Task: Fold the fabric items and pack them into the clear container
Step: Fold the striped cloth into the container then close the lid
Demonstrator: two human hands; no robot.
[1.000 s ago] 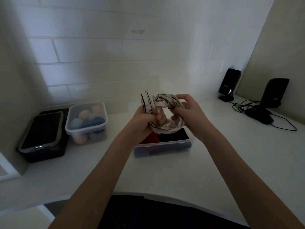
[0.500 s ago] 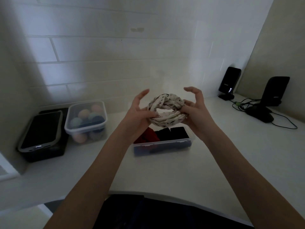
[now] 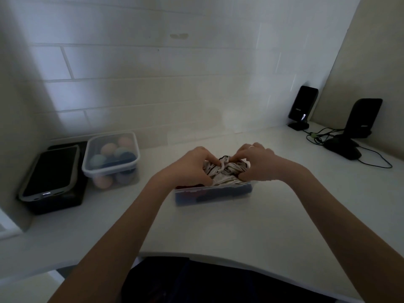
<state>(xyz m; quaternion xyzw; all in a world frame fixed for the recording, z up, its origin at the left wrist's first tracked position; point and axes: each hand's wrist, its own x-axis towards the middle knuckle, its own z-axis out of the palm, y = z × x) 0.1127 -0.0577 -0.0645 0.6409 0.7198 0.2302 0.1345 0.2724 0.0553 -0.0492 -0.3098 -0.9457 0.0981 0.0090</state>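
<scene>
Both hands are pressing a bundled striped cloth down into the clear container sitting mid-desk, the left hand and right hand close together, fingers curling into the fabric from either side. The bundle is sitting on top of what look like dark and red items already packed beneath, though the dim light is making those hard to read. To do this step well, the 2 hands should be pushing evenly so the bundle is settling flat below the rim rather than springing loose, tucking stray edges inward before letting go. The container is light and could be sliding under uneven pressure.
</scene>
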